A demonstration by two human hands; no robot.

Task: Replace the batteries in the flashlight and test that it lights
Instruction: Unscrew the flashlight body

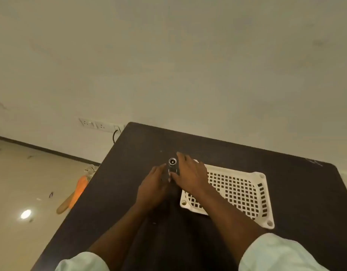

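flashlight [172,167] stands near the counter's [286,169] far edge, lens end up, just left of the white tray [247,192]. your left hand [152,189] grips its body; your right hand [189,173] closes around the head. this looks like opening or closing it: hold the body still, twist the head.

Bare dark worktop [129,192] left of the white perforated tray [247,192], open for passing. Bare strip beyond the tray toward the wall. Tray's raised rim blocking low sweeps from the right.
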